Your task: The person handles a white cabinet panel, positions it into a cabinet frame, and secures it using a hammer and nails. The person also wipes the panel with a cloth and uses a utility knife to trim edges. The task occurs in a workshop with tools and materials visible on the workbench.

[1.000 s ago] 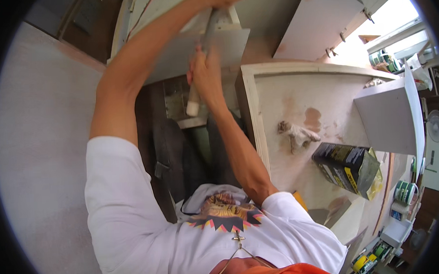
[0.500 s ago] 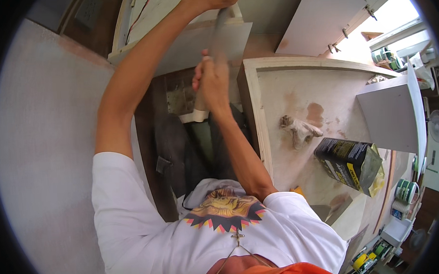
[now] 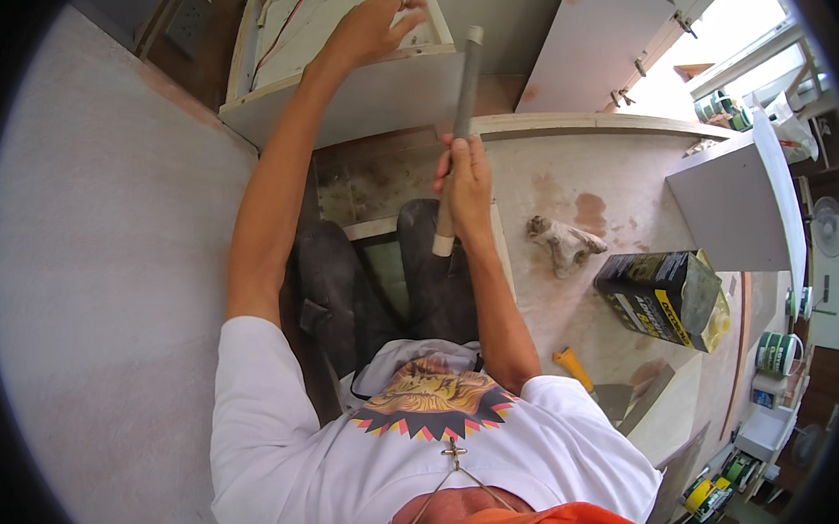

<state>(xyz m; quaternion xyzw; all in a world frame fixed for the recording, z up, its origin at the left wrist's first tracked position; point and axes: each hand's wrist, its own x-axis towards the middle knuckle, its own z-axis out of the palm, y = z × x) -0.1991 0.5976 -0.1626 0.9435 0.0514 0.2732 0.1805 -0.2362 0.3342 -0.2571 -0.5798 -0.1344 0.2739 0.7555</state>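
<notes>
My right hand (image 3: pixel 472 189) is wrapped around a straight grey stick (image 3: pixel 471 82) with pale ends, which looks like sandpaper round a wooden rod. It points up and slightly right, well above my knees. Reaching far forward, my left hand (image 3: pixel 372 30) holds nothing; its fingers are spread, with a ring on one. Beneath that hand is a pale open box-like frame (image 3: pixel 338 102) with a smooth front panel, and thin red and dark wires (image 3: pixel 283 29) lie inside it.
A whitish board (image 3: pixel 111 275) stands along my left. On the stained surface at right lie a crumpled rag (image 3: pixel 564 244), a black and yellow metal can (image 3: pixel 660 298) and a yellow-handled scraper (image 3: pixel 572 368). A grey-white box (image 3: pixel 731 206) and a green-white bucket (image 3: pixel 777 352) stand farther right.
My right hand has moved right with the stick, drawing it away from the frame. The left hand has shifted left and off the stick's far end, its fingers spread.
</notes>
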